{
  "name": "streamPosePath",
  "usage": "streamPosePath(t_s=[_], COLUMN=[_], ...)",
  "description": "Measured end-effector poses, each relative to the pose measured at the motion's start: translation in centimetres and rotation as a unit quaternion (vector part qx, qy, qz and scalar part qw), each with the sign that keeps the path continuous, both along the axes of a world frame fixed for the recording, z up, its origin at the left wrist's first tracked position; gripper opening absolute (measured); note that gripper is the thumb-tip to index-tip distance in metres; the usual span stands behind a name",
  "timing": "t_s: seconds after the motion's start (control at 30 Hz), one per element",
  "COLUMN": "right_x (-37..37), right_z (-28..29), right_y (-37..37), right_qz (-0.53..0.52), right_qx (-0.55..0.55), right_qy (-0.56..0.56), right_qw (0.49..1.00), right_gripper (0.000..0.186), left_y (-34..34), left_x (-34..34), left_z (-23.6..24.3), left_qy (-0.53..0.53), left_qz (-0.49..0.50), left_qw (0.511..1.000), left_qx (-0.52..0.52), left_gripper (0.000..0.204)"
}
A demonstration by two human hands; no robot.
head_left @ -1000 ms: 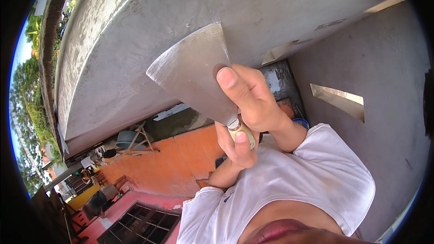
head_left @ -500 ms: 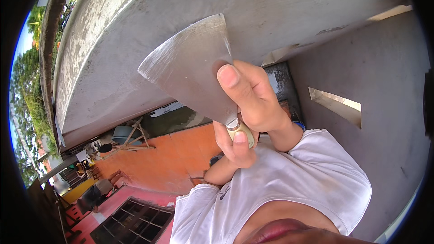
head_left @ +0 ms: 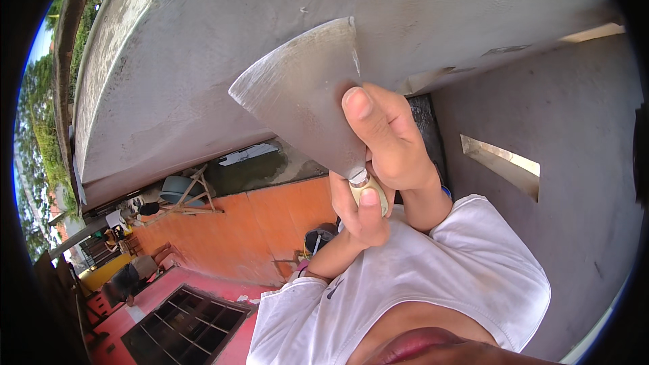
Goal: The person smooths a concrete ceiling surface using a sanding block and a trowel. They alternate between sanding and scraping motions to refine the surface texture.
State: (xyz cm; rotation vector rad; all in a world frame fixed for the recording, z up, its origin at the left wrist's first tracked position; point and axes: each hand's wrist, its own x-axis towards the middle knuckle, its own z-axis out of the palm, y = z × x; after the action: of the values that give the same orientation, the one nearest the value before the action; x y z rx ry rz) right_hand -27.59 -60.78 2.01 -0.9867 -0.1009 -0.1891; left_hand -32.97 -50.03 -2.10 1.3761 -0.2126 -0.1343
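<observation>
A putty knife [head_left: 297, 94] with a wide, scuffed steel blade and a short cream handle is held up in front of me. My left hand [head_left: 357, 215] wraps the handle, its thumb lying along the front. Higher up, my right hand [head_left: 395, 138] pinches the blade near its right edge, thumb pressed flat on the metal. Fingers behind the blade are hidden. Behind the knife stretches a smooth grey plastered surface [head_left: 182, 88] with a pale, rough edge. I cannot tell whether the blade touches it.
A grey wall [head_left: 574, 108] with a slot opening stands at right. Beyond my left arm are a black bucket [head_left: 320, 236], an orange surface [head_left: 243, 223] and a barred window [head_left: 186, 328]. A blue-grey basin [head_left: 177, 189] rests by a wooden frame; another person [head_left: 132, 278] is farther left.
The putty knife and both hands sit slightly farther right in the view, with the grip unchanged. The background has shifted a little, and more of the black bucket shows.
</observation>
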Motion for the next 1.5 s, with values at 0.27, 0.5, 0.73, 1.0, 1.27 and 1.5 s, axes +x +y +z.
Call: streamPosePath(t_s=[0.27,0.5,0.73,1.0,1.27,1.5], right_x=[-0.3,-0.4,-0.5,0.0,0.8,-0.2], right_z=[-0.6,-0.9,0.1,0.8,1.8,-0.4], right_y=[0.7,0.2,-0.1,1.2,1.5,1.3], right_qz=[-0.055,-0.038,0.008,-0.078,-0.115,-0.087], right_qx=[-0.012,-0.020,0.065,0.016,0.024,0.011], right_qy=[0.032,0.036,0.050,0.052,0.014,0.058], right_qw=[0.998,0.998,0.997,0.995,0.993,0.994], right_gripper=[0.047,0.046,0.044,0.046,0.049,0.049], left_y=[0.2,-0.1,-0.6,-0.2,-0.1,0.3], left_x=[0.2,0.4,-0.2,0.2,1.3,0.2], left_z=[0.0,-1.0,0.0,1.6,2.9,0.2], left_qy=[0.018,-0.035,-0.077,0.006,0.002,-0.028], left_qz=[-0.020,-0.016,-0.014,-0.014,-0.031,-0.018], left_qw=[0.999,0.999,0.997,1.000,0.998,0.999], left_qx=[0.022,0.029,0.028,0.000,-0.046,0.036], left_gripper=[0.073,0.067,0.058,0.062,0.028,0.054])
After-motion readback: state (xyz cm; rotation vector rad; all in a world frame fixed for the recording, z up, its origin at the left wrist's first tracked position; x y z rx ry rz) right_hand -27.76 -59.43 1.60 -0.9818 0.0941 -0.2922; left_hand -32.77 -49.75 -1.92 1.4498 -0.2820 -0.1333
